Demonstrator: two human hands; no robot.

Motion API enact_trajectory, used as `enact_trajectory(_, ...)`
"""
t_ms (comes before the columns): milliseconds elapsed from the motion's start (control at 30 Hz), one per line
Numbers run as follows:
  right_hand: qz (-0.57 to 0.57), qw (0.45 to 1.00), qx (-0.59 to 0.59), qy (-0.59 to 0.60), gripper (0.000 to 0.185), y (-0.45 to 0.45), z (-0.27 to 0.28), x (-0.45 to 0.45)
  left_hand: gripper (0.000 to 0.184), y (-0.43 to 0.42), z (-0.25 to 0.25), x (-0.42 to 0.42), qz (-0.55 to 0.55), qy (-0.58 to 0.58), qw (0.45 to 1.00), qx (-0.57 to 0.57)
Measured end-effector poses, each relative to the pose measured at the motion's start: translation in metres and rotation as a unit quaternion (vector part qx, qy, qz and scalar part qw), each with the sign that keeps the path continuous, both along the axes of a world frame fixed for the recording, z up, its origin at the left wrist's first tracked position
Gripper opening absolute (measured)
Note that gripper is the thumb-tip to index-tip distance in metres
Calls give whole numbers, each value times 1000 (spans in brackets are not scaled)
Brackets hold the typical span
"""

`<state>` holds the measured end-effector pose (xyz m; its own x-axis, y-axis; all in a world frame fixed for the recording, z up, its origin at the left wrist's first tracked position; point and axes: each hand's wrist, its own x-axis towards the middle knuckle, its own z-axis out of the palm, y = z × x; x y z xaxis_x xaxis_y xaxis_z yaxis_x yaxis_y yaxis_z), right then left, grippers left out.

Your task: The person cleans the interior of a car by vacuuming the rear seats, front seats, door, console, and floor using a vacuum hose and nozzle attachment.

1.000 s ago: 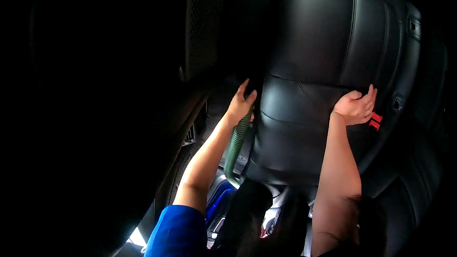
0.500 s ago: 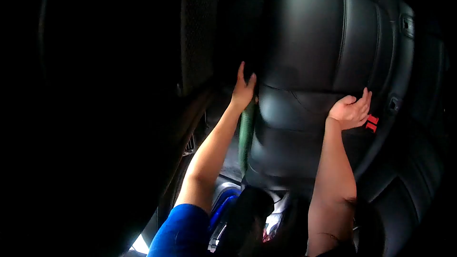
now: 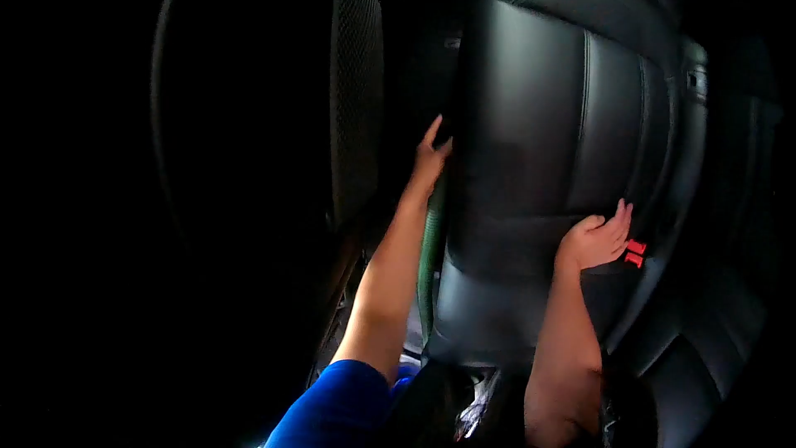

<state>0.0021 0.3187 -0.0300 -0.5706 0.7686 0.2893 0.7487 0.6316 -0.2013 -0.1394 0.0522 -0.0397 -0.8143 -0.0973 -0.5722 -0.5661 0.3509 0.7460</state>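
Note:
At the left side of the dark leather seat [image 3: 531,290], my left hand [image 3: 431,161] is closed around the upper end of a ribbed green hose [image 3: 430,257]. Its index finger and thumb show, spread apart; the other fingers and the hose's tip are hidden in the dark gap beside the seat. My right hand [image 3: 595,242] rests on the seat where cushion and backrest meet, its fingers stretched out and holding nothing. Just right of its fingertips are red seat belt buckles [image 3: 635,254].
The upright backrest [image 3: 539,99] rises beyond the hands. A mesh-textured panel [image 3: 356,99] stands at the left, with deep shadow around it. More dark seating [image 3: 705,357] lies at the lower right.
The view has shifted, so the seat and buckles appear lower and further left. My left hand has reached farther in along the seat's side, drawing the hose straighter. My right hand stays by the buckles.

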Motion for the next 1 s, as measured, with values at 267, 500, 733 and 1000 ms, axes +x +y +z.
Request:
enact_trajectory(267,4,999,5,-45,45,0,6,-2,63,17,-70,-131,23,56,996,58)
enact_trajectory(500,2,1000,-2,-15,44,-3,8,-5,63,-29,-67,-13,-66,-13,994,-90)
enact_trajectory(733,2,1000,15,-26,43,-2,5,-5,70,-46,-52,120,-43,-100,990,-91)
enact_trajectory(1000,-6,1000,15,-9,41,-4,0,-6,71,-44,48,187,-223,-231,904,-282)
